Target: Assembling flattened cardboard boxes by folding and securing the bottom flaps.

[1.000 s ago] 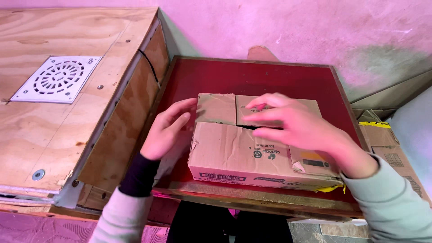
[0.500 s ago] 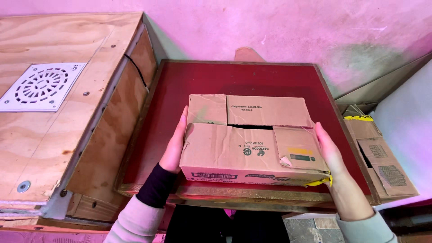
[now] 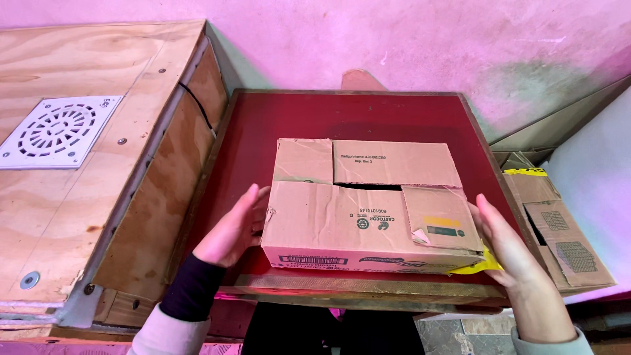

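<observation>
A brown cardboard box [image 3: 368, 204] with its flaps folded shut lies on a dark red table top [image 3: 368, 115]. My left hand [image 3: 233, 227] presses flat against the box's left side. My right hand [image 3: 506, 243] rests against its right side, fingers straight, next to a yellow tape scrap [image 3: 483, 264] at the box's lower right corner. Both palms clamp the box between them. A narrow gap shows between the top flaps near the middle.
A plywood crate [image 3: 98, 164] with a white round-patterned grate [image 3: 56, 131] stands to the left of the table. Flattened cardboard pieces [image 3: 559, 230] lie at the right, below a pale sheet. A pink wall runs behind.
My hands left the top flaps and went to the two sides of the box. The view has shifted slightly, and the box now sits squarely between my palms.
</observation>
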